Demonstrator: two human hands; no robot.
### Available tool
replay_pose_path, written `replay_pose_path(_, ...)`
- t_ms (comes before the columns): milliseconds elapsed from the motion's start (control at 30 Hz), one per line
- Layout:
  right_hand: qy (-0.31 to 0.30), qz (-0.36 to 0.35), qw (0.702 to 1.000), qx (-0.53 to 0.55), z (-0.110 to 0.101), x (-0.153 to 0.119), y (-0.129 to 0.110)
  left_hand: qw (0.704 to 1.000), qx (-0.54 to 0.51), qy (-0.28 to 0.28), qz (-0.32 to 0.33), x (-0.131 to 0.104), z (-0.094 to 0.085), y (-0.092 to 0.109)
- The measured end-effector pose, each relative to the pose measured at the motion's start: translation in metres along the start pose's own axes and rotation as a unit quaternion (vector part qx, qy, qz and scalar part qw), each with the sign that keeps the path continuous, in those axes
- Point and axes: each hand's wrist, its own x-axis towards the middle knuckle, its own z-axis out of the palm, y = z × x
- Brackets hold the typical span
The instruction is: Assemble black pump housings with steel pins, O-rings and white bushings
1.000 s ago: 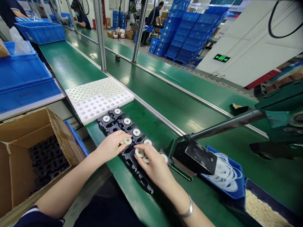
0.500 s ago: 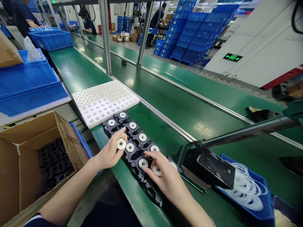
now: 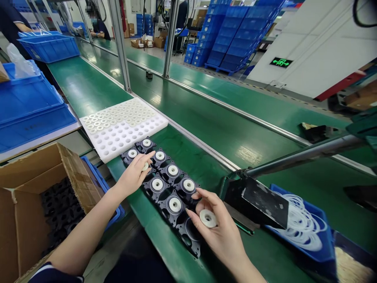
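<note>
Two rows of black plastic frames (image 3: 165,192) lie on the green bench, and most carry a white ring (image 3: 175,204) in the middle. My left hand (image 3: 134,175) holds a white ring (image 3: 145,166) in its fingers over the left row. Near the close end of the rows, my right hand (image 3: 216,224) has another white ring (image 3: 208,218) lying against its palm, with thumb and forefinger apart. Below its thumb, the nearest black frame (image 3: 191,229) shows no white ring. The far side of that row's end is partly hidden by my right hand.
A white foam tray (image 3: 118,147) with rings and round holes lies beyond the frames. At left stand a cardboard box (image 3: 69,173) of black frames and blue crates (image 3: 29,98). A black device (image 3: 257,202) and a blue bin (image 3: 326,236) of white loops sit at right. People work farther back.
My left hand has moved its ring onto the left row. My right hand has shifted right and toward me, opening its thumb and forefinger. The camera view has shifted slightly.
</note>
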Motion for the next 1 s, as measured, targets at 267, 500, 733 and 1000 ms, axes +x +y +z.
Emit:
replay_pose_path(267, 0.05, -0.014, 0.997, 0.063, 0.006, -0.014, 0.0, 0.996, 0.066, 0.047, 0.049, 0.002, 0.007, 0.0)
replay_pose_path(500, 0.023, -0.009, 0.993, 0.114, 0.014, -0.022, -0.002, 0.992, 0.101, 0.071, 0.034, 0.002, 0.0, 0.006)
replay_pose_path(733, -0.005, -0.042, 0.995, 0.086, 0.011, -0.023, -0.002, 0.992, 0.067, 0.103, 0.02, -0.01, -0.004, 0.006)
replay_pose_path(1000, -0.007, -0.067, 0.998, 0.015, -0.002, -0.026, -0.006, 0.991, -0.038, 0.104, -0.072, -0.027, -0.001, 0.001)
